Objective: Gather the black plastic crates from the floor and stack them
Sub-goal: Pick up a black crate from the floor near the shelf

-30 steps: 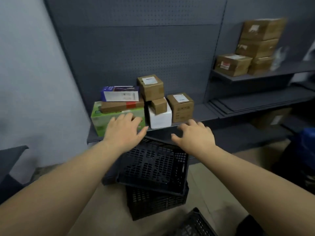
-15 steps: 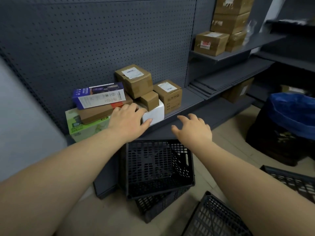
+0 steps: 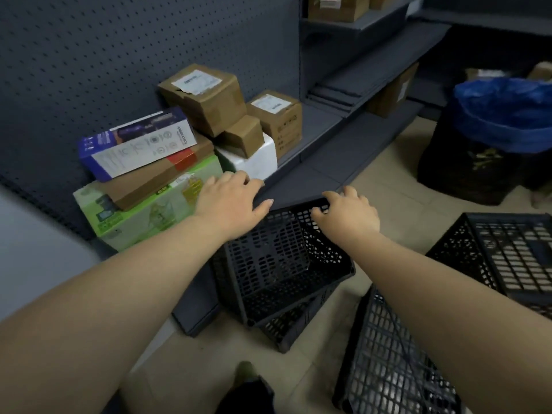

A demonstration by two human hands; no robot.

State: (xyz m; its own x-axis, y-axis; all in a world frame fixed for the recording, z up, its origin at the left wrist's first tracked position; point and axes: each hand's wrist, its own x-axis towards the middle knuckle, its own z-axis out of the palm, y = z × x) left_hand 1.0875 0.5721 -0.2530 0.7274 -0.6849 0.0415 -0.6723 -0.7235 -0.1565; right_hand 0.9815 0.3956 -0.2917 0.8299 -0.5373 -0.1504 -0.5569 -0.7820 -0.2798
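A loose black plastic crate is lying nearest on the floor. Beyond it, the right hand is curling onto the far rim of the top black plastic crate, probably straightening the stack, while the left hand is hovering with fingers spread, gripping nothing.

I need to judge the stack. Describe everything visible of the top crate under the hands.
The top crate is black, plastic-looking, with latticed walls and floor, open side up and empty. It sits crookedly, twisted and tilted, on a lower crate beside the shelf base. The right hand touches its far rim, fingers curled over; the left hand hovers open near its far left corner.
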